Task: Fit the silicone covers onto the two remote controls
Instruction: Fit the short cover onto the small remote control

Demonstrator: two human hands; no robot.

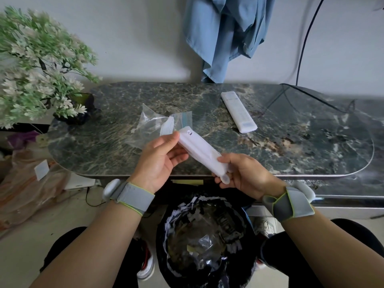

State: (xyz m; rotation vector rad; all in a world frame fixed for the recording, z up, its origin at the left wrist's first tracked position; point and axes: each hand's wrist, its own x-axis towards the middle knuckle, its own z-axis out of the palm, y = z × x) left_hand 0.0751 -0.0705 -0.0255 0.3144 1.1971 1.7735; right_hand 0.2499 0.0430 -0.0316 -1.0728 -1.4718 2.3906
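Note:
A white remote control [198, 149] is held slantwise above the table's front edge, back side up. My left hand [161, 157] grips its upper end and my right hand [244, 174] grips its lower end, where a translucent silicone cover [225, 178] bulges past the remote's tip. A second white remote [238, 111] lies on the dark marble table [291, 146], buttons up, to the back right. A clear plastic bag [152, 124] with another pale cover inside rests just behind my left hand.
An artificial plant [39, 65] stands at the table's left end. A blue garment [225, 36] hangs on the wall behind, and a black cable [305, 44] runs down onto the table. A bin [203, 242] sits between my knees; plastic bags lie on the floor at left.

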